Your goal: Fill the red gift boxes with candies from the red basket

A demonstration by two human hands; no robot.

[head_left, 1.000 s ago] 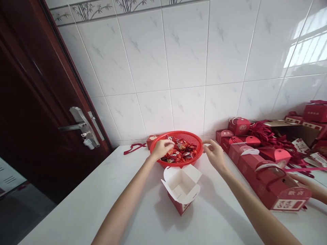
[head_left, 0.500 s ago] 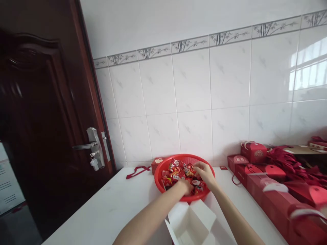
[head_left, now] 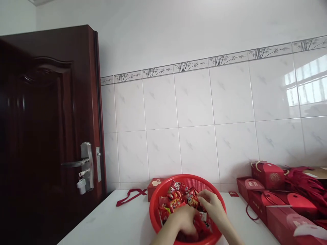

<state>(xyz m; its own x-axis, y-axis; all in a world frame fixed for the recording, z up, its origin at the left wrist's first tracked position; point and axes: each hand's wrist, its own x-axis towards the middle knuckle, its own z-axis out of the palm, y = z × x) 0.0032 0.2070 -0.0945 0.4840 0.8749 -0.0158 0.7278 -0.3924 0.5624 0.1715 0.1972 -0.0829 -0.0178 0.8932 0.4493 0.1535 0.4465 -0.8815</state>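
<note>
A red plastic basket (head_left: 156,217) holds a heap of small red candy packets (head_left: 176,200). My left hand (head_left: 185,219) is down inside the basket, among the packets at its near side. Its fingers are blurred and partly hidden, so their grip does not show. My right hand (head_left: 211,205) reaches in over the right side of the basket. Bent and drawn together, its fingers touch the packets at the right of the heap. Whatever lies between those fingertips is hidden.
Red gift boxes (head_left: 278,200) stand along the right of the white table (head_left: 107,221), with dark red ribbons (head_left: 304,183) heaped behind. A small red box (head_left: 153,185) is behind the basket, a loose ribbon (head_left: 131,197) left of it. A dark door (head_left: 48,136) stands left.
The view has tilted up, so the basket sits lower and the open white box has left the frame. Both hands are still in the basket, with the left blurred over the packets.
</note>
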